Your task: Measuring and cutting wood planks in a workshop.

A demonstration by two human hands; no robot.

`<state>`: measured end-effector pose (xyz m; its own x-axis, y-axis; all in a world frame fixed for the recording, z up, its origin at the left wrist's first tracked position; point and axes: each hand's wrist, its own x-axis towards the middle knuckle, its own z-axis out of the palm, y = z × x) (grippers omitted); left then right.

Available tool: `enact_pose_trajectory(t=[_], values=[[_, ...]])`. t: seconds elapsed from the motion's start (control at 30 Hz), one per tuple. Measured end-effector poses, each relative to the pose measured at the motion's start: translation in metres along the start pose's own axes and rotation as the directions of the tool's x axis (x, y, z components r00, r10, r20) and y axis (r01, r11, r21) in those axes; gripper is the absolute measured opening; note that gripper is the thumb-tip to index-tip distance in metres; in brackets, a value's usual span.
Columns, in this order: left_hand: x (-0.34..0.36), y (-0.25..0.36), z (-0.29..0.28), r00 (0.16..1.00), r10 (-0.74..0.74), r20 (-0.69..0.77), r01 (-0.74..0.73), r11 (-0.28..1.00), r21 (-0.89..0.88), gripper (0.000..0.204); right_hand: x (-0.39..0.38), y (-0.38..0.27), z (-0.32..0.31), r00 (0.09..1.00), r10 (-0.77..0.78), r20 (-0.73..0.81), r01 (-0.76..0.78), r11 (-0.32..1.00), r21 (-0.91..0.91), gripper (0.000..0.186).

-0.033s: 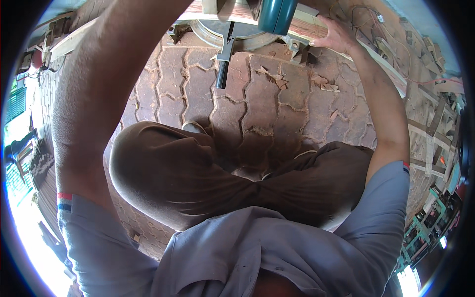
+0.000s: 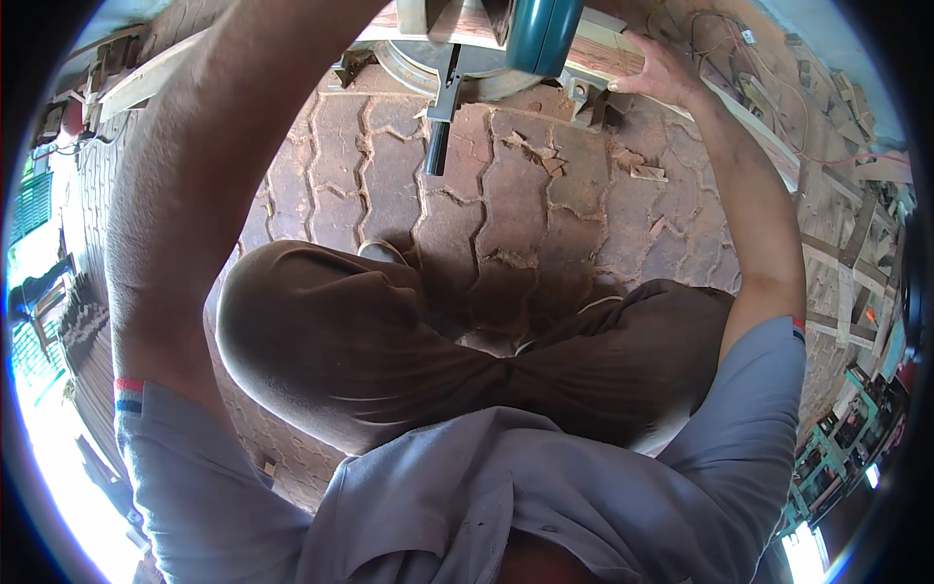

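Note:
A mitre saw stands on the paving at the top, with a teal motor housing, a round grey base and a black-ended lock handle pointing toward me. A wooden plank lies across the saw base and runs out to the right. Around the plank, right of the saw, my right hand is spread, its thumb at the near edge and its fingers toward the far side. My left forearm reaches up past the top edge toward the saw, so the left hand is out of sight.
Wood chips are scattered on the interlocking pavers. Cables and offcuts lie at the far right, beside stacked wooden frames. Green machinery stands at the lower right. My bent legs are close in front.
My left forearm has shifted very slightly to the right, and the teal housing sits a touch nearer. The right hand keeps its place on the plank.

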<state>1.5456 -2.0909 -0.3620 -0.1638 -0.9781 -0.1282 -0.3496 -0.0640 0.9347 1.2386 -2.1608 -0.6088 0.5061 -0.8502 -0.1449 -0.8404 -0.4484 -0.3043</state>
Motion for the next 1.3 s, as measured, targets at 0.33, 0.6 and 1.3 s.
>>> enact_pose_trajectory(t=[0.33,0.6,1.3], values=[[-0.026,-0.08,0.025,0.962,0.203,0.182,-0.119,0.914,-0.389,0.043,-0.001,0.027,-0.005,1.0,-0.009,-0.02,0.008,0.999,-0.031,0.097],[0.033,0.04,-0.027,0.997,-0.081,-0.021,0.08,0.996,-0.05,0.055,-0.008,-0.001,-0.008,0.946,0.186,0.267,-0.26,0.925,0.276,0.121],[0.131,0.072,-0.056,0.921,-0.265,0.287,0.318,0.934,-0.16,0.041,-0.115,-0.194,0.059,0.748,0.653,0.117,-0.642,0.668,0.376,0.068]])
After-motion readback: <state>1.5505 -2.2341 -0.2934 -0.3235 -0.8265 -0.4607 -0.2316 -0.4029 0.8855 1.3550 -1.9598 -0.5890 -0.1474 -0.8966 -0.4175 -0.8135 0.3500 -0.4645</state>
